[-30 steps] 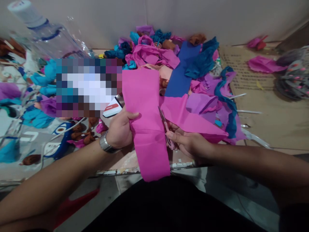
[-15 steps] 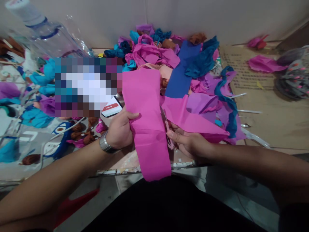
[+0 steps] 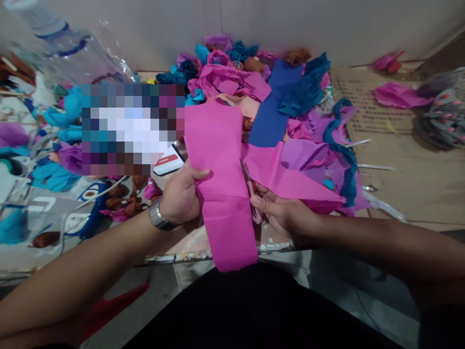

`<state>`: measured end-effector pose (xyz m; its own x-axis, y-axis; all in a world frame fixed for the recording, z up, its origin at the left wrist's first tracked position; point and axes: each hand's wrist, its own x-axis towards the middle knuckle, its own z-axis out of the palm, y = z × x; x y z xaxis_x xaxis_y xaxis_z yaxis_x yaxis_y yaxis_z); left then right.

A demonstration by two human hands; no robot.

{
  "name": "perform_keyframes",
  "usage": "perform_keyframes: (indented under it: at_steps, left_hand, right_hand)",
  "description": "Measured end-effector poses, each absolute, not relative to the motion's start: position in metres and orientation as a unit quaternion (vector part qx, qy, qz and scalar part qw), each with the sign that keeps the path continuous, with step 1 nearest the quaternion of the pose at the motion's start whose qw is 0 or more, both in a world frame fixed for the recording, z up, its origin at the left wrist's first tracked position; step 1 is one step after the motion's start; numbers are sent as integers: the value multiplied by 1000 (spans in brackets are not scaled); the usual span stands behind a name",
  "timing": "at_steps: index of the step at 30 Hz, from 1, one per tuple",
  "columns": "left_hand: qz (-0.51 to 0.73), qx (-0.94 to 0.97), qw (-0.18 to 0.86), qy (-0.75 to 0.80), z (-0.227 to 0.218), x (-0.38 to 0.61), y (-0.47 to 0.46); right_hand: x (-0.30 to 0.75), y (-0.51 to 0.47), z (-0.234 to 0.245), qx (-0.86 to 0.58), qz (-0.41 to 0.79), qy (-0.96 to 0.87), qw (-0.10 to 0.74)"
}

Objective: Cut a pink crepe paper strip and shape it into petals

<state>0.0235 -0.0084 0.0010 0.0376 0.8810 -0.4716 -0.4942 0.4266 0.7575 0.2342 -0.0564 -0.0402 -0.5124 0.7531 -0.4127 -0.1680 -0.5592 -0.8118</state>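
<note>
Pinching the pink strip [image 3: 221,194] in our left grip [image 3: 179,196], we close our right grip [image 3: 283,213] on scissors [image 3: 250,186], cut seemingly barely begun.

a craft workspace: heaps of coloured crepe paper [image 3: 232,82] and paper flowers [image 3: 61,116] over flattened cardboard [image 3: 399,160].

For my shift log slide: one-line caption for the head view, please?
Left hand holds a pink paper strip while the right hand sets small scissors to its edge.
</note>
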Motion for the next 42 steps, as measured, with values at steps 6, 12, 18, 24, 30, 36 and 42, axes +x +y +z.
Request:
perform_keyframes:
  at_steps: [6,12,18,24,30,36,42]
  left_hand:
    - [489,187,699,488,6,25,-9]
    - [504,192,697,472,3,24,-9]
    - [507,194,703,459,1,24,-10]
    - [499,181,699,480,7,26,-10]
    - [495,186,704,475,7,26,-10]
    - [496,192,698,478,7,26,-10]
    - [495,185,698,484,7,27,-10]
  right_hand:
    - [233,-57,-41,-395,793,-353,301]
    - [230,-58,-40,-392,801,-325,316]
    - [229,-59,-41,-389,808,-303,322]
    - [228,-60,-42,-385,817,-285,321]
    - [228,-60,-47,-379,806,-320,324]
    - [227,-60,-46,-377,808,-307,332]
    - [226,-60,-49,-372,805,-319,333]
